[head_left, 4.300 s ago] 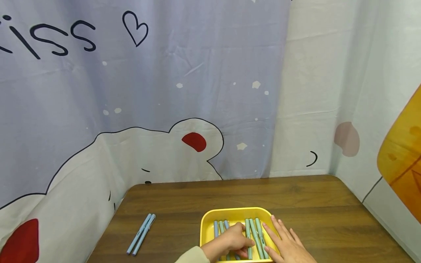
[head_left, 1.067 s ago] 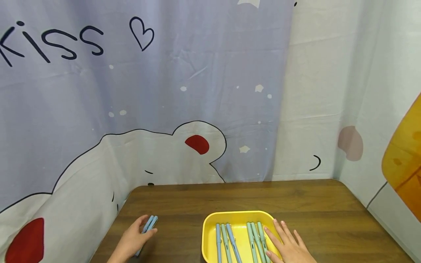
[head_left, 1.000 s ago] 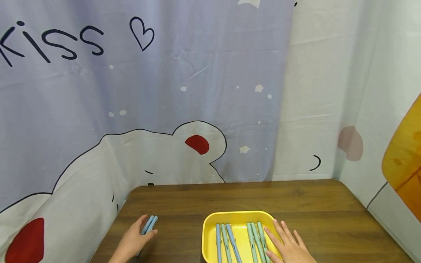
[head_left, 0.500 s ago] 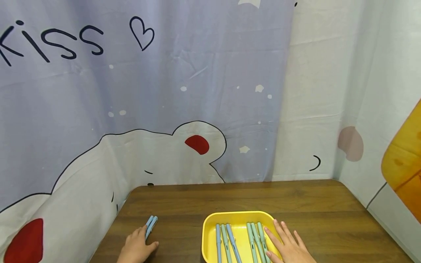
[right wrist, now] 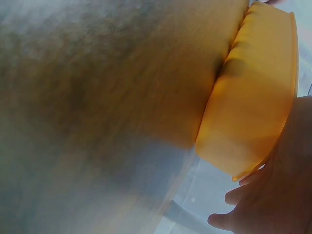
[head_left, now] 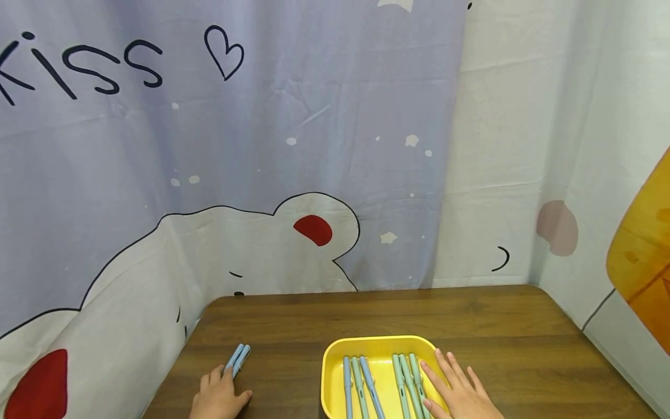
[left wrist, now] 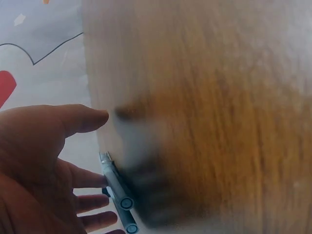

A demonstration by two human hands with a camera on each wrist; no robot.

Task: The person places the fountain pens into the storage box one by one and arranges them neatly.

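Note:
Two light-blue pens (head_left: 241,356) lie side by side on the left of the table. My left hand (head_left: 217,397) is over their near part, its fingertips at the pens. In the left wrist view the fingers of this hand (left wrist: 44,161) are extended beside the pens (left wrist: 117,187), thumb well apart. A yellow tray (head_left: 328,354) holds a left group of two blue pens and one green pen (head_left: 358,378), and a right group of three green pens (head_left: 405,378). My right hand (head_left: 463,396) rests with spread fingers over the tray's right rim; the tray's outer wall (right wrist: 248,92) shows in the right wrist view.
The wooden table (head_left: 293,320) ends at a printed curtain (head_left: 314,145) along the back, with more curtain (head_left: 602,174) on the right. Table surface lies between the loose pens and the tray.
My left hand came out of the tray to the loose blue pens. Over the last second its grasp loosened and it drew slightly nearer; those pens stayed put. The right hand hardly moved.

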